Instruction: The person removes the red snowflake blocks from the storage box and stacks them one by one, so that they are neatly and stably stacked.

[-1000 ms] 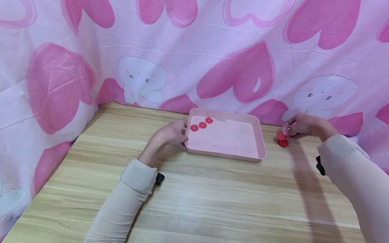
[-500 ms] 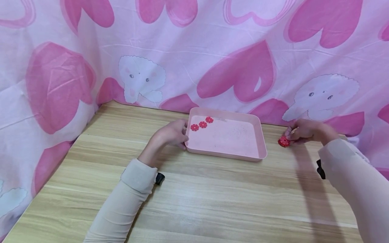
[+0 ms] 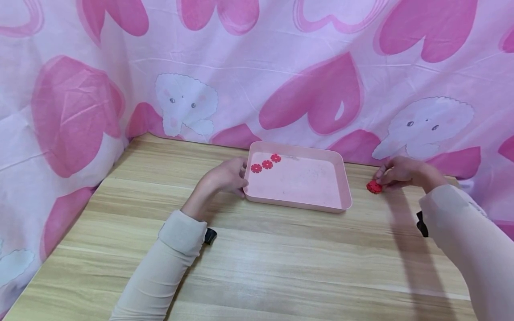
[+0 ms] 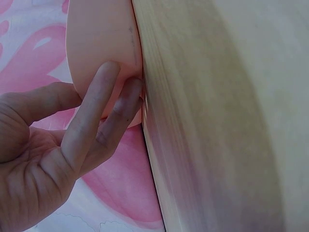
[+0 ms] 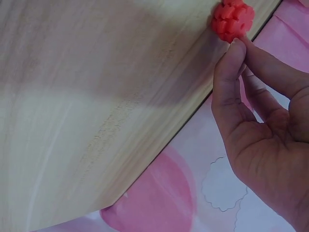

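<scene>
Red notched discs (image 3: pixel 374 187) sit stacked on the tabletop (image 3: pixel 281 258), right of the pink tray (image 3: pixel 309 178); right hand (image 3: pixel 403 171) pinches them at the edge, thumb to fingertip, probably so none slips. Three flat discs (image 3: pixel 267 164) lie in the tray, left hand (image 3: pixel 228 175) gripping its left end, likely bracing it.

Between the shallow pink rectangular tray (image 3: pixel 315 178) and the stack of red notched discs (image 3: pixel 374 187) to its right, a bare lane of pale wood-grain table (image 3: pixel 277 263) runs, widening nearward. The left hand (image 3: pixel 226 176) blocks the tray's left end; heart-printed pink cloth (image 3: pixel 241 58) bars the far side.
</scene>
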`<state>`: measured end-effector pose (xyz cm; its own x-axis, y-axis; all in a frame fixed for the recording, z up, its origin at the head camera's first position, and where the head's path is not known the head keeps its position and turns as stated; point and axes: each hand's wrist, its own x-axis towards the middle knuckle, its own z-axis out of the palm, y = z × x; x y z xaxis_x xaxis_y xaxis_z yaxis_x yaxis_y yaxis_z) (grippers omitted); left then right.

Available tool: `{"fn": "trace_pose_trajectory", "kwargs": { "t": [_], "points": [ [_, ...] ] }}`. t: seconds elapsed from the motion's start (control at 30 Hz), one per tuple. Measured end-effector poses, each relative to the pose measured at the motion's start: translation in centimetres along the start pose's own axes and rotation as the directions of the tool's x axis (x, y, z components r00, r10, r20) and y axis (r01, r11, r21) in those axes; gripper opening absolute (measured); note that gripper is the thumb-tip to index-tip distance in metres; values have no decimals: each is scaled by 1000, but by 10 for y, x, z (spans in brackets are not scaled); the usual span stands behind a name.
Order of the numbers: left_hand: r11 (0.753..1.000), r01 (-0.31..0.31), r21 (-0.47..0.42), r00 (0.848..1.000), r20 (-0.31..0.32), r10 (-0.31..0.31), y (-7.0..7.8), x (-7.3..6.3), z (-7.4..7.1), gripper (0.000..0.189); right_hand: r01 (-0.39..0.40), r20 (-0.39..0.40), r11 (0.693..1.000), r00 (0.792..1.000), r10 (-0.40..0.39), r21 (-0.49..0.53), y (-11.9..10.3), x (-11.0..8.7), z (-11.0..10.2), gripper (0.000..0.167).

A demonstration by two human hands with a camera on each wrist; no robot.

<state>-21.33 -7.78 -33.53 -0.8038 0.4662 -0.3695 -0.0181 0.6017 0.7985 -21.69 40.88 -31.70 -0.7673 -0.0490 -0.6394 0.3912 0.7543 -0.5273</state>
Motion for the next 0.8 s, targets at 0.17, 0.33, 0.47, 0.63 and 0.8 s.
{"fn": "trace_pose_trajectory", "kwargs": {
  "t": [0.17,0.33,0.47,0.63,0.8],
  "points": [
    [1000,8,-1,1000,0,-8,0,0,0,53,11,-33,999,999,-13,-52,-8,-2,0,17],
    [1000,13,0,1000,-1,-13,1,-1,1,54,35,-37,997,999,-38,-71,-23,2,3,18],
    [1000,15,0,1000,0,-15,1,-1,1,54,86,-51,992,995,-91,-89,-37,4,8,17],
    [1000,21,-5,1000,2,-21,2,-2,0,56,126,-65,985,989,-134,-117,-59,6,17,14],
    [1000,16,-5,1000,3,-16,3,-3,1,55,143,-62,980,986,-153,-137,-78,7,23,11]
  ]
}}
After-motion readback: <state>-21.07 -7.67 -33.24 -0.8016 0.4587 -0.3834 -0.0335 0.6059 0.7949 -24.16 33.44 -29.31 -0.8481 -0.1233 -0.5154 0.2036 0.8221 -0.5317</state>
